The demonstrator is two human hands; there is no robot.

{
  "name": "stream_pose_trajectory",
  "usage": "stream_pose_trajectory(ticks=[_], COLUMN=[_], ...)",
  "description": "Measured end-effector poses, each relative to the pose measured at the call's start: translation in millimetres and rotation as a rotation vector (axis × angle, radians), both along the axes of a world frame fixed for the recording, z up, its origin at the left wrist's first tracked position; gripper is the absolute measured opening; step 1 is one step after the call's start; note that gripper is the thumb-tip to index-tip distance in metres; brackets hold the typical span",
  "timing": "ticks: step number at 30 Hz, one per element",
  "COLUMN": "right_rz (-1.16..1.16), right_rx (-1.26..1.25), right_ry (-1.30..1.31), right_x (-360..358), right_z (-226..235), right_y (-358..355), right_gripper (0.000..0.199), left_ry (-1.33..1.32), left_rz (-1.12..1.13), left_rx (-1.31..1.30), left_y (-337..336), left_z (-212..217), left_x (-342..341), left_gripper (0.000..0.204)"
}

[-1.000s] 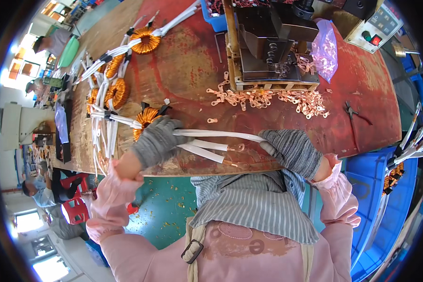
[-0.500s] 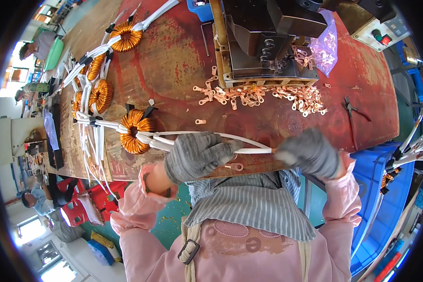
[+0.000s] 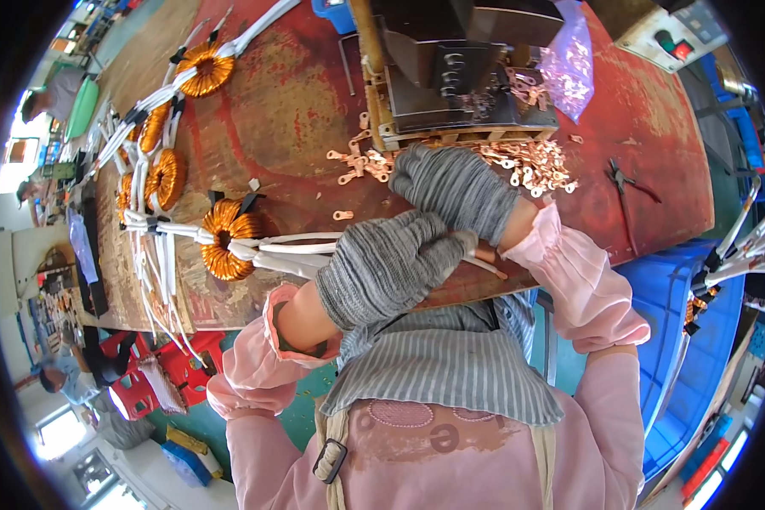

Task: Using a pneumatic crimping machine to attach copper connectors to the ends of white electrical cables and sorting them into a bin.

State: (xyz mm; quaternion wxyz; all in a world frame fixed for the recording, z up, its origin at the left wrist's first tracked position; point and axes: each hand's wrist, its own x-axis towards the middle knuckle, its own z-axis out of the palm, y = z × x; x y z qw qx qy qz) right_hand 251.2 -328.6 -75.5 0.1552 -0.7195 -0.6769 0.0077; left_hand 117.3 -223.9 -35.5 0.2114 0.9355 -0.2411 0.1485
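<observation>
Bright, even daylight fills the scene, strongest at the blown-out windows on the far left, with only soft shadows under the grey knitted gloves (image 3: 399, 255) on the worn red metal table (image 3: 297, 102). Fisheye bending curves the table edges, a black vignette rings the frame, and detail smears toward the rim

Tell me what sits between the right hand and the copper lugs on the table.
Nothing visible. The right hand is already at the near edge of the lugs, beside the press. The left hand holds the white leads apart from that spot.
</observation>
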Motion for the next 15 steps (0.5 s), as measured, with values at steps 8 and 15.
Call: stream_pose_trajectory(ticks=[8,15], right_rz=[-0.444,-0.397], right_rx=[0.268,0.303], right_ry=[1.311,1.542], right_x=[7,-8], right_z=[11,15], right_y=[-97,-107], right_gripper=[0.019,0.021], left_ry=[0.106,0.072], left_rz=[0.139,0.180], left_rx=[-0.033,-0.086], left_y=[-11,-14], left_z=[1,-5], left_x=[30,33], left_gripper=[0.019,0.018])
